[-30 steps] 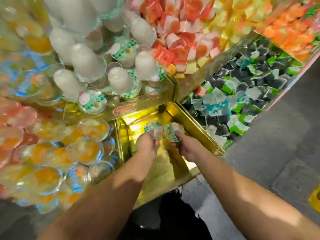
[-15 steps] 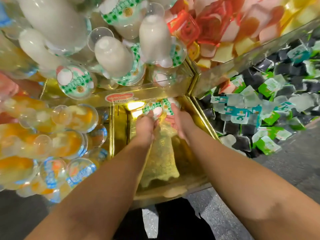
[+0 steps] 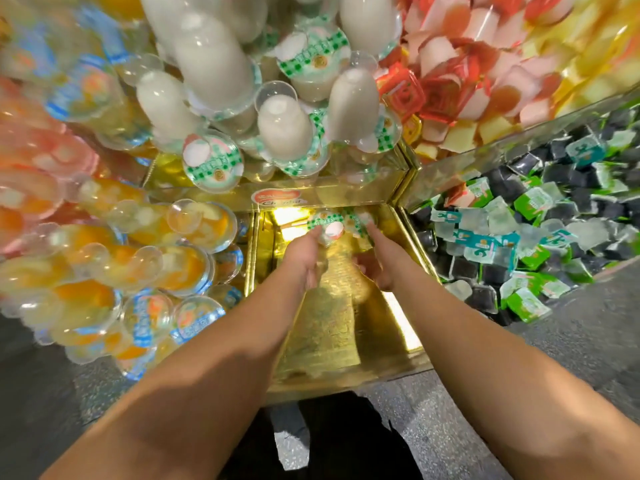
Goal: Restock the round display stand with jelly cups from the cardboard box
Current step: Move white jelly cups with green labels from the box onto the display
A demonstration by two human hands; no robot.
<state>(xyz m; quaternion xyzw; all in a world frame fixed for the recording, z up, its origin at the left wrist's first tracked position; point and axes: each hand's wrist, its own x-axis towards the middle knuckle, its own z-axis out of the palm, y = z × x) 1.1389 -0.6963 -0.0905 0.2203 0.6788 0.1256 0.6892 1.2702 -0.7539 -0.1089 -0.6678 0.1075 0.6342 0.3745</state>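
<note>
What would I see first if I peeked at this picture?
Two hands, the left hand and right hand, reach into a shiny gold compartment, holding green-checked jelly cups at its back. Above it sits a pile of white jelly cups, with orange fruit cups on the left.

White jelly cups [image 3: 325,226] with green-checked lids (blurred), tipped sideways, deep in the stand's gold compartment [image 3: 391,327]

My view has pushed in closer to the display stand [image 3: 332,341]. Both hands have reached farther into its gold compartment: my left hand [image 3: 304,258] and right hand [image 3: 375,261] now hold their green-checked jelly cups [image 3: 327,225] at the far wall.
</note>
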